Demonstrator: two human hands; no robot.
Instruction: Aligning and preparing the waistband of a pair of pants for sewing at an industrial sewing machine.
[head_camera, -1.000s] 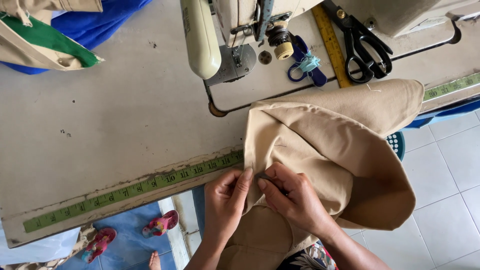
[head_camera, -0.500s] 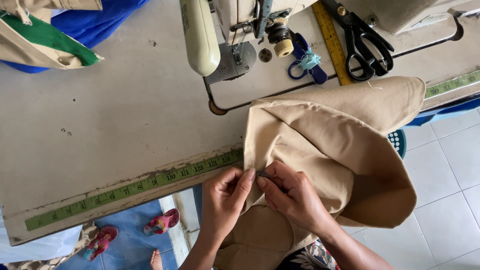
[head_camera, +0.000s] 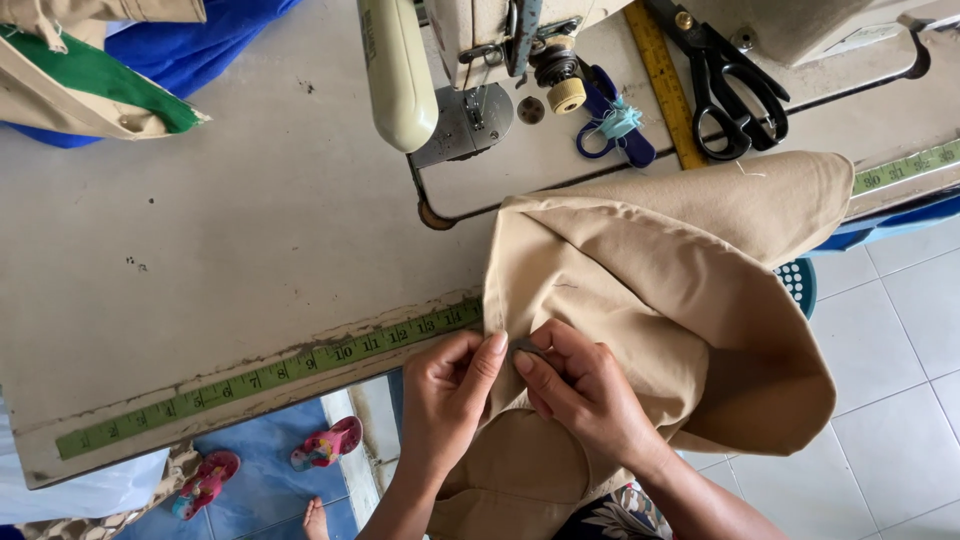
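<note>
Barely shifted—both hands' fingers pinch the creased tan fabric.

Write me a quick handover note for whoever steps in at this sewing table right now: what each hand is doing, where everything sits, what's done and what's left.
Left hand: fingertips pinching the tan fabric at the table's front edge.
Right hand: pinching the same spot beside it, thumb and forefinger closed on a small fold.
The fabric is folded, draped over the table edge onto the lap, not under the sewing machine.
Black scissors, blue snips and yellow ruler lie behind the fabric, untouched.
Done: fold gathered in both hands.
Left: nothing is at the needle yet.
</note>
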